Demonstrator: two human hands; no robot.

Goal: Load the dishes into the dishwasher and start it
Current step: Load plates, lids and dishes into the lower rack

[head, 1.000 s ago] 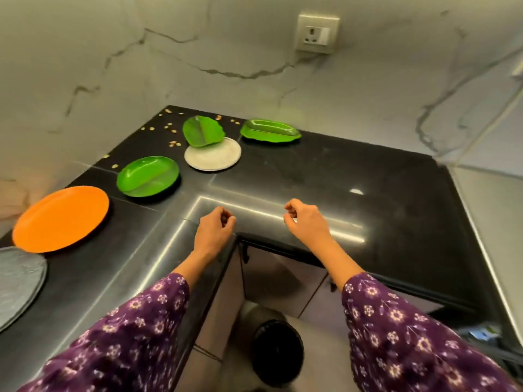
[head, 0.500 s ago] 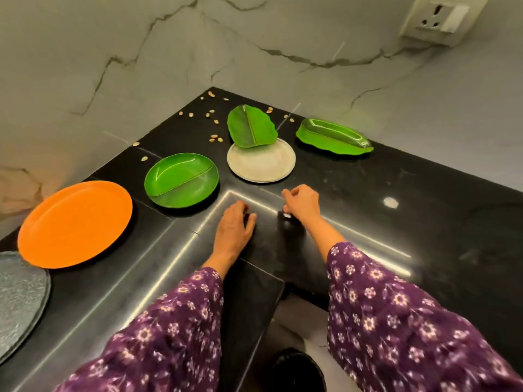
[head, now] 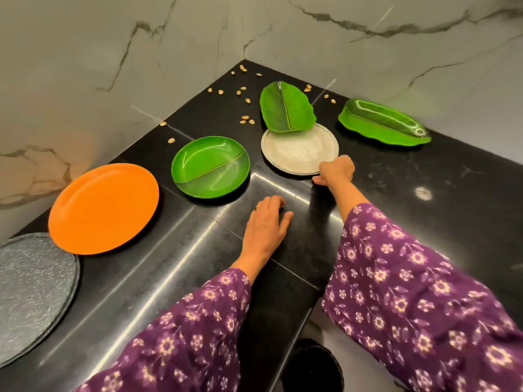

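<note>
Soft indoor light, glare streak across counter [head: 198, 239], blurred sleeve [head: 424, 321], edges bowed

Black stone countertop [head: 424, 222], corner section, marble walls behind.
- Speckled grey plate [head: 31, 295], far left, partly out of frame.
- Orange plate [head: 103, 207], its edge over the grey one.
- Round green plate [head: 210, 166], divided.
- White plate [head: 297, 154] — green leaf-shaped plate [head: 285, 107] overlapping its far rim.
- Long green leaf dish [head: 382, 124], right, apart.
- Nut shells [head: 244, 118], scattered toward the corner.
- Left hand [head: 266, 230]: palm down on the counter.
- Right hand [head: 336, 171]: fingers curled at the white plate's near rim — grip unclear.
</note>
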